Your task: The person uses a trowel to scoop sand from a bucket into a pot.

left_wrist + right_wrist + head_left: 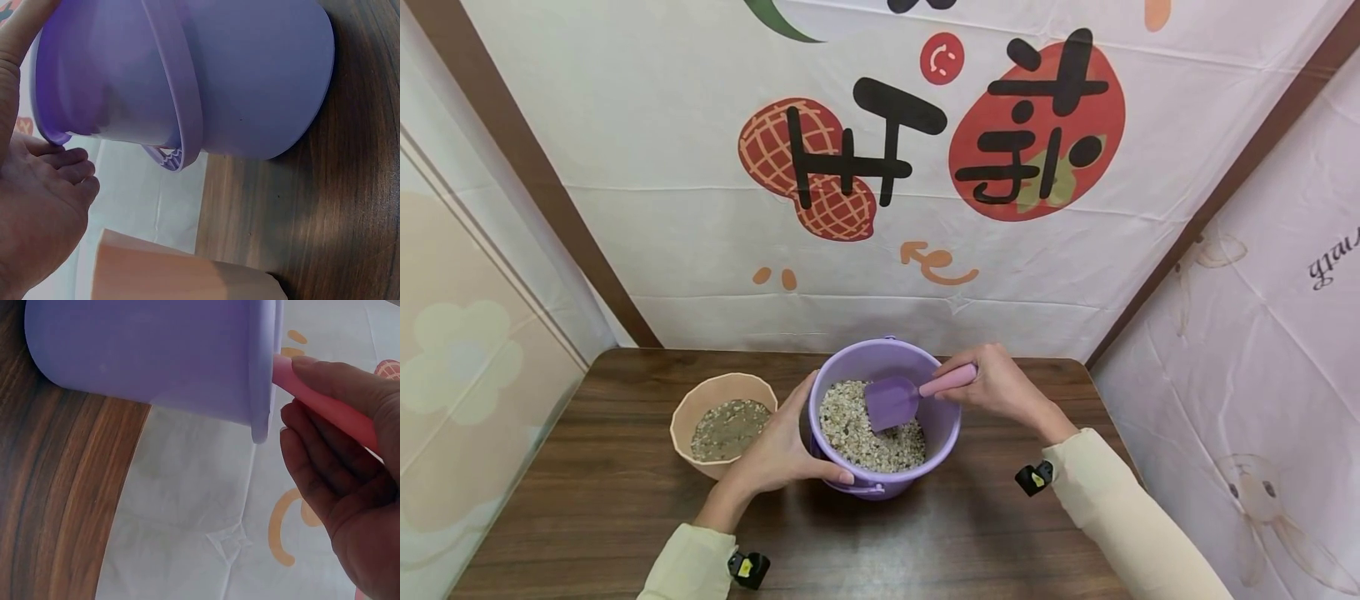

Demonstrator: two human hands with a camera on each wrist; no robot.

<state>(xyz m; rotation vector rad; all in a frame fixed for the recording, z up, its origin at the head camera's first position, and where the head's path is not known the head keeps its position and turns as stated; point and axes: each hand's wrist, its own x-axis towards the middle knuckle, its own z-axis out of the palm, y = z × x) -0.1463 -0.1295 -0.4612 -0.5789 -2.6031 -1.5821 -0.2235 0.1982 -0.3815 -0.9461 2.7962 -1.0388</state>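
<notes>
From the head view I see two hands at one purple bucket [943,429] on a wooden surface [587,500]. My left hand [778,454] wraps the bucket's near-left wall, fingers curled round the outside and thumb lying along the front rim. My right hand [1000,387] pinches the pink handle of one small scoop [898,398], fingers closed on it from above and below; the purple blade sits inside the bucket, just beyond those fingers, resting on the grain [868,433].

The bucket is thin, stiff plastic, smooth and likely a little slippery; partly filled, it should feel moderately heavy, so I judge the wall grip below the rim the steadiest hold. The bail handle [181,94] lies folded down against the side. The scoop is light and rigid; the handle's far end is the place to hold it.

One peach bowl [700,400] stands just left of my left fingers, apart from the bucket, holding darker grain. Count: one bucket, one scoop, one bowl.
</notes>
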